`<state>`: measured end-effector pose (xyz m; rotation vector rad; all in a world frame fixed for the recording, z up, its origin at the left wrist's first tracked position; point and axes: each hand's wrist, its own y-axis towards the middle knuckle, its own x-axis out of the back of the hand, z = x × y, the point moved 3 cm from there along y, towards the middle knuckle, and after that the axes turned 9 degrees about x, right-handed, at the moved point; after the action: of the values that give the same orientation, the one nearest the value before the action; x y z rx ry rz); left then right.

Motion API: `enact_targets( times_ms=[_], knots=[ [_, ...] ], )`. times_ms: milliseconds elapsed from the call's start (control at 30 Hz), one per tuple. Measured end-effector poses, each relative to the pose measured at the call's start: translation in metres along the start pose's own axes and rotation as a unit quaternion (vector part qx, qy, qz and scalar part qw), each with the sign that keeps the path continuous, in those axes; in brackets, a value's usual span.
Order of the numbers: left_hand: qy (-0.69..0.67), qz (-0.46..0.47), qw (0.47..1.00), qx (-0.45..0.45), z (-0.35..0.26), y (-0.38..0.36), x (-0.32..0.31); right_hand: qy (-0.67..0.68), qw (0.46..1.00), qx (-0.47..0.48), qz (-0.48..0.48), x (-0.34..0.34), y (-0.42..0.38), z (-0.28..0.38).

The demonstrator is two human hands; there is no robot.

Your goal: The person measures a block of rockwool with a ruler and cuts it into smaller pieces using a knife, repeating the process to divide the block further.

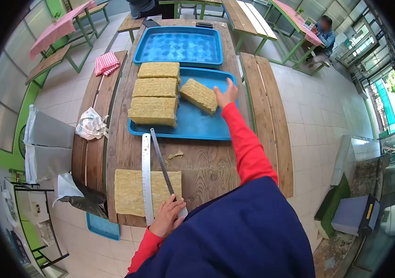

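Observation:
My right hand (226, 94) reaches over the lower blue tray (197, 132), thumb and fingers spread, right beside a yellowish fibrous block (199, 96) that looks like mineral wool. This block lies slanted in the tray. To its left, several similar blocks (154, 88) are lined up in a row. Close to my body, my left hand (167, 217) has its fingers over the handle end of a long toothed saw knife (162, 164). Under the blade lies a flat fibrous slab (130, 192), with a metal ruler (147, 176) lengthwise across it.
A second blue tray (179, 46) stands farther back on the wooden table (211, 160). Fibrous scraps (175, 154) lie before the near tray. Benches flank both sides; the left one bears a checked cloth (107, 63) and a plastic bag (91, 123). A person (323, 39) sits far right.

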<state>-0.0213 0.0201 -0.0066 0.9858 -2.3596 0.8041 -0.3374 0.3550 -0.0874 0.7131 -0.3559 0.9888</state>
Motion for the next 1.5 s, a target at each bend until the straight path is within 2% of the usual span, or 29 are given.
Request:
enact_targets(
  times_ms=[33,67,100,133,200,300,367,467,500,567,633,700,733,800,933,1067,1300,1500],
  knots=[
    [0.007,-0.002,1.0,-0.002,-0.002,0.0,0.003,0.058,0.988,-0.096,-0.108,0.01,-0.021,0.013],
    [0.013,-0.002,1.0,-0.003,-0.002,-0.001,0.005,0.264,0.929,-0.242,-0.089,0.025,-0.046,0.04],
    [0.022,-0.001,1.0,-0.003,-0.003,0.003,0.007,0.462,0.804,-0.368,-0.068,0.031,-0.063,0.062],
    [0.023,0.0,1.0,-0.005,-0.004,0.003,0.007,0.46,0.803,-0.372,-0.071,0.027,-0.074,0.061],
    [0.022,0.007,1.0,-0.008,-0.008,0.002,0.005,0.551,0.682,-0.478,-0.043,0.008,-0.096,0.054],
    [0.034,0.015,0.999,-0.002,-0.01,0.001,0.008,0.591,0.647,-0.48,-0.04,-0.026,-0.093,0.04],
    [0.022,0.015,1.0,0.002,-0.01,0.001,0.008,0.57,0.664,-0.48,-0.055,-0.035,-0.077,0.04],
    [0.019,0.021,0.999,0.019,-0.014,0.002,0.011,0.532,0.717,-0.441,-0.093,-0.05,-0.049,0.033],
    [0.019,0.019,0.999,0.021,-0.014,0.003,0.011,0.532,0.717,-0.441,-0.09,-0.054,-0.04,0.034],
    [0.017,0.017,0.999,0.021,-0.013,0.003,0.01,0.51,0.719,-0.446,-0.153,-0.059,-0.027,0.034],
    [0.02,0.015,0.999,0.024,-0.013,0.003,0.011,0.503,0.704,-0.473,-0.164,-0.06,-0.022,0.041],
    [0.021,0.016,0.999,0.026,-0.014,0.002,0.01,0.536,0.662,-0.489,-0.188,-0.064,-0.026,0.049],
    [0.021,0.016,0.999,0.027,-0.015,0.003,0.01,0.534,0.662,-0.491,-0.187,-0.065,-0.027,0.053],
    [0.02,0.016,0.999,0.03,-0.015,0.003,0.01,0.582,0.619,-0.484,-0.211,-0.068,-0.029,0.06],
    [0.026,0.012,0.999,0.031,-0.016,0.003,0.01,0.527,0.658,-0.471,-0.261,-0.069,-0.01,0.066],
    [0.03,0.009,0.999,0.033,-0.012,0.003,0.008,0.503,0.675,-0.468,-0.268,-0.068,0.004,0.068],
    [0.027,0.01,0.999,0.039,-0.013,0.002,0.009,0.495,0.676,-0.472,-0.274,-0.07,0.008,0.07],
    [0.026,0.007,0.999,0.037,-0.013,0.003,0.009,0.575,0.656,-0.439,-0.216,-0.062,0.003,0.068]
  ],
)
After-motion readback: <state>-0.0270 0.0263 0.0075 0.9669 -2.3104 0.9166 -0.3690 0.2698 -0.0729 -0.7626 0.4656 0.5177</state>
